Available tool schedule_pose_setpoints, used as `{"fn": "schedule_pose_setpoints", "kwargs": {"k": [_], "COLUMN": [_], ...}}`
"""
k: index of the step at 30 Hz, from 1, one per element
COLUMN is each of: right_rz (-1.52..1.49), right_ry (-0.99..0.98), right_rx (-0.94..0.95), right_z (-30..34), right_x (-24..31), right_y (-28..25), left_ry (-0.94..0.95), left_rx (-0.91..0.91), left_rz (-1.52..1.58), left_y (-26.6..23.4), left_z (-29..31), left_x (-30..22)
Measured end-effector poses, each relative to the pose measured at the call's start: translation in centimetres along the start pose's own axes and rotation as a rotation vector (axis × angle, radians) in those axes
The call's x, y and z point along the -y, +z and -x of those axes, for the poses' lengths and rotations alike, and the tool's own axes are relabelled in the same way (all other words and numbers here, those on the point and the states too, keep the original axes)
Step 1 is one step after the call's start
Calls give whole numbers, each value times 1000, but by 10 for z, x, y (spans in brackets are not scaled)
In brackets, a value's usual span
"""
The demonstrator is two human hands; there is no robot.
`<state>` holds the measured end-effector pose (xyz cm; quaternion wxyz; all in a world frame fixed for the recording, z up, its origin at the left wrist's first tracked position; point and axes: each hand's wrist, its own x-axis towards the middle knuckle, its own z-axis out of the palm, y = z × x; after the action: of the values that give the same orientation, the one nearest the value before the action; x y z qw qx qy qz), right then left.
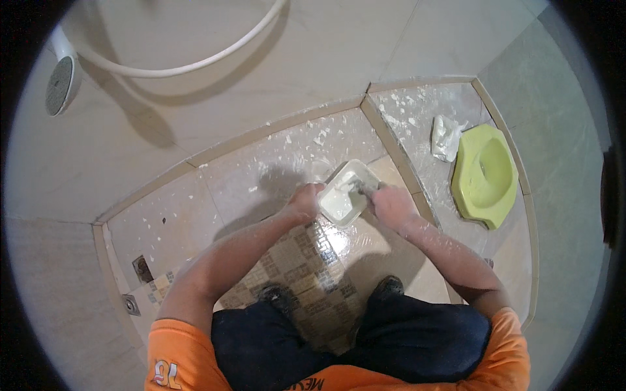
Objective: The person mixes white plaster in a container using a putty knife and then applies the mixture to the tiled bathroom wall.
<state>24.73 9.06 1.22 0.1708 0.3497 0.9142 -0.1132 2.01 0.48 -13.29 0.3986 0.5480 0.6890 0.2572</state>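
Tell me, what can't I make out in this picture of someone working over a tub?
All in the head view:
- Whether the right hand grips a tool: the hand and white paste obscure it.
- Left hand's fingertips: hidden by the tub.
- Hose's upper run: cut off by the top edge.
- Packet's contents: too small.

White flakes (319,138) litter the tiled floor (169,241).

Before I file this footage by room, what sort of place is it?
Probably a bathroom: a handheld shower head, its white hose, and what looks like a yellow-green squat toilet.
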Motion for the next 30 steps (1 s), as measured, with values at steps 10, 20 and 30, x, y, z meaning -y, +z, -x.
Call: {"fn": "schedule_pose_setpoints", "kwargs": {"k": [10,20,30], "right_rz": [51,326,-112], "right_ry": [-74,-387,1], "right_rx": [-3,-119,-135], "right_z": [-6,-36,3], "right_x": [-14,-51,-19], "right_y": [11,-5,17], "left_ry": [22,-103,-133], "left_rx": [83,161,-210], "left_rz": [33,-126,119], "left_y": [-12,-13,37], "left_z": [7,12,9], "left_x": [-21,-31,18]}}
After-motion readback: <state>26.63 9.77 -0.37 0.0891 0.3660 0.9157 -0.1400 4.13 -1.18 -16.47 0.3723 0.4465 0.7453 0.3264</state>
